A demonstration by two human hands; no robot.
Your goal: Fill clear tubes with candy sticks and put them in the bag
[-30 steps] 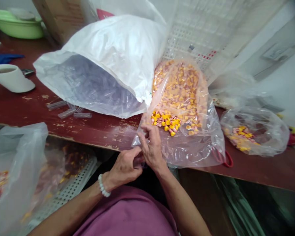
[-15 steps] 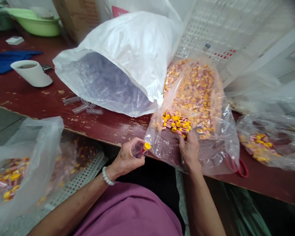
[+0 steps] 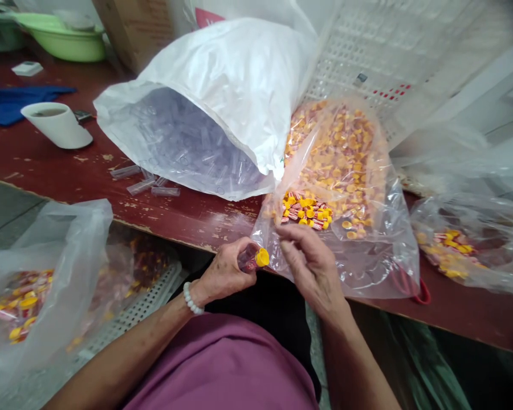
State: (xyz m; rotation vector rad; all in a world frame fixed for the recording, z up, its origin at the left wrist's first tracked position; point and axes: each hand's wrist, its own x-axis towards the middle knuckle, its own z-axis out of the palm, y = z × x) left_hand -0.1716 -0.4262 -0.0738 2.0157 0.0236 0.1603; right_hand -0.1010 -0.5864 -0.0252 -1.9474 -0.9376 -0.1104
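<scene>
The left hand (image 3: 228,267), curled around clear plastic tubes (image 3: 246,261), best holds the round yellow cap (image 3: 262,257) facing the partly curled right hand (image 3: 313,266), whose grasp is unclear.

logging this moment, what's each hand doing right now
Left hand: closed, holding clear plastic with a yellow cap showing.
Right hand: partly open; whether it holds anything cannot be told.

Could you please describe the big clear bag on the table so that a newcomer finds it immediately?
On the red table, find the white sack. The bag lies just to its right. Unlike the smaller clear bag farther right, it holds a broader heap of yellow-topped pieces.
</scene>
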